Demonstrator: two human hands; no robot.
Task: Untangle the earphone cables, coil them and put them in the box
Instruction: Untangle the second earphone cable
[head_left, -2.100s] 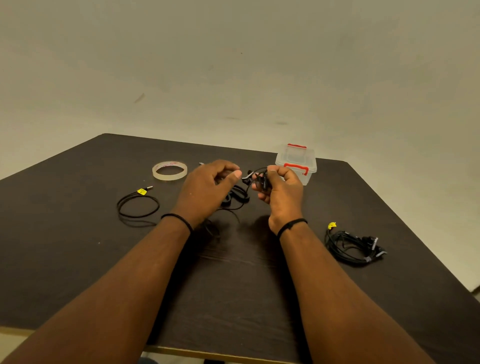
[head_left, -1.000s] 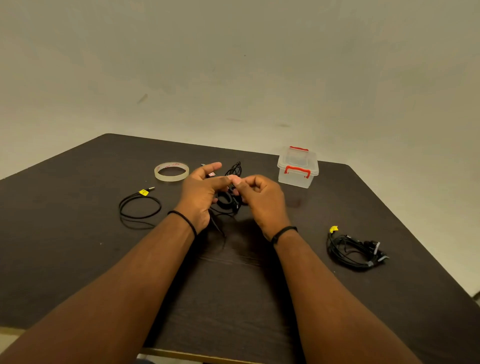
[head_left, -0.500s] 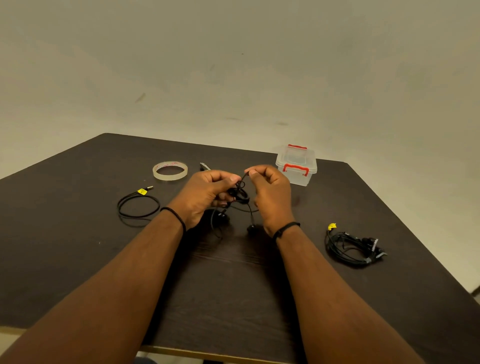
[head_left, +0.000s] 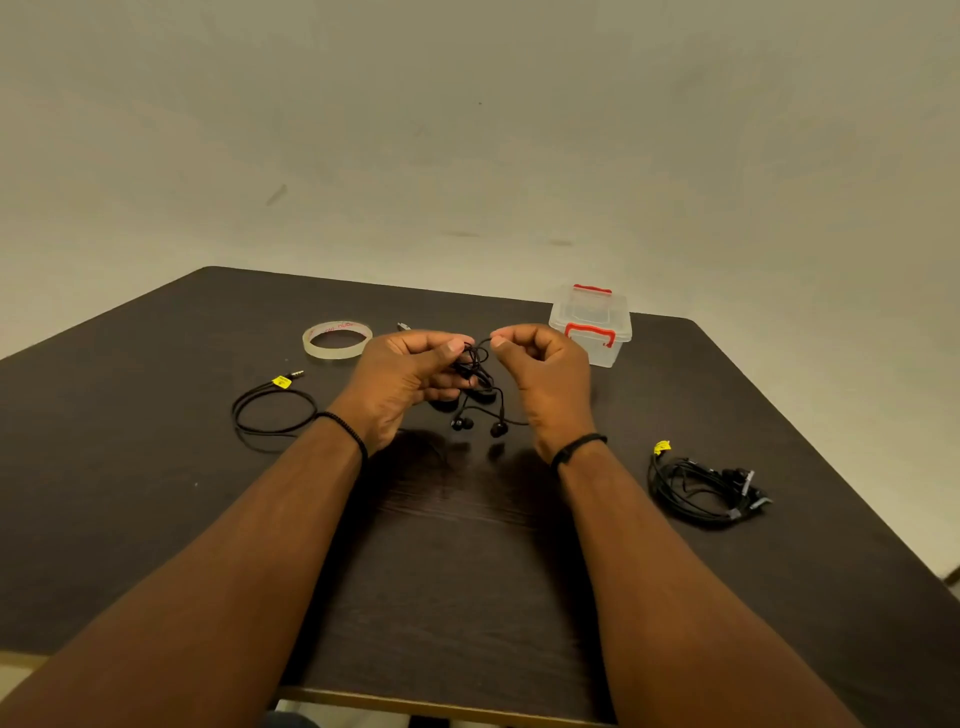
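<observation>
Both hands are up over the dark wooden table (head_left: 467, 571) working a knotted thin black earphone cable (head_left: 480, 382). Left hand (head_left: 402, 376) clutches the bundle, right hand (head_left: 545, 374) pinches a loose strand at the top, and the two earbuds dangle just above the tabletop. That wire looks super light and floppy, so I'd pinch near the knot and not yank. The clear plastic box with red latches (head_left: 592, 325) sits just behind the right hand.

Three earphone sets: one tangled black set (head_left: 475, 387) in the grip, one coiled cable (head_left: 272, 410) left of it, one black bundle (head_left: 706, 491) right. One tape roll (head_left: 336, 339), one clear plastic box (head_left: 592, 325) beyond.
</observation>
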